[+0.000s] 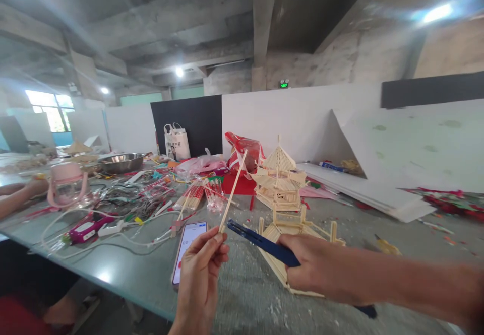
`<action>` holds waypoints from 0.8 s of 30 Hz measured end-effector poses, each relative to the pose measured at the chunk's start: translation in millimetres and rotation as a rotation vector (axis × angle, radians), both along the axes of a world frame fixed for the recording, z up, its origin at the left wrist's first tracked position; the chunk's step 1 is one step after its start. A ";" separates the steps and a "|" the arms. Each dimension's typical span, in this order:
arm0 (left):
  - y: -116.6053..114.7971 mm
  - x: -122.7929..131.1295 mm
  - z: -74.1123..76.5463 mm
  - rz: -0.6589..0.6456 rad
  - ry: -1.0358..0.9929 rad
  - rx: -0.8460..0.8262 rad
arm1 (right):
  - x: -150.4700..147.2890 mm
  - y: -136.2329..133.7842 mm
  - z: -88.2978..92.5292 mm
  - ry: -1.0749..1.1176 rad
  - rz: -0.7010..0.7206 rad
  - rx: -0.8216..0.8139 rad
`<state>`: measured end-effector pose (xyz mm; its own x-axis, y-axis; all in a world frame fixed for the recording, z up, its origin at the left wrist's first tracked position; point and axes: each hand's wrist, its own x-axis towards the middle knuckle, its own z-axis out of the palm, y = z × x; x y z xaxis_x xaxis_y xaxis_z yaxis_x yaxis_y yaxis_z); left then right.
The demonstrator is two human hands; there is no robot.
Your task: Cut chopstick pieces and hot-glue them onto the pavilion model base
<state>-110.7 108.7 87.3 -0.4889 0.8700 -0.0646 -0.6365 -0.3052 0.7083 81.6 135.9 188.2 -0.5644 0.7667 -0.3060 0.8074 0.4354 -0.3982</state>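
I'm seeing the thin pale wooden stick leaning, raised above the grey desk. Left hand: grip is pinching the stick's lower end. Right hand: grip is clamping the dark blue plier-like tool, whose tip is sitting by that end; can't tell if touching. Pale stick-built frame with upright posts is lying partly behind the right hand; tiered pale stick pagoda is standing beyond. White-screened phone is lying beside the left hand.
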 end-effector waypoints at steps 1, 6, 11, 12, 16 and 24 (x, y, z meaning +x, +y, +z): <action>0.4 -0.4 0.5 -0.002 -0.002 0.000 | -2.4 2.2 -0.6 0.003 0.003 0.006; 5.8 -0.8 -0.1 -0.012 0.019 0.018 | -12.2 11.2 -6.2 0.033 0.028 0.035; 12.1 -2.8 -2.8 0.021 0.070 0.026 | -21.2 17.2 -7.7 0.011 0.012 0.062; 12.8 -3.2 -3.2 0.027 0.082 0.032 | -23.0 17.8 -6.8 -0.002 0.008 0.055; 14.8 -3.9 -4.2 0.055 0.139 0.060 | -28.3 20.2 -2.6 -0.026 0.000 0.025; 24.7 -10.0 -3.8 0.091 0.250 0.068 | -31.6 36.1 -12.7 0.062 -0.006 -0.071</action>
<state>-120.8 133.4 83.5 -0.5584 0.8201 0.1251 -0.4122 -0.4052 0.8161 50.0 172.0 175.5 -0.5797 0.7476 -0.3241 0.7826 0.3999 -0.4771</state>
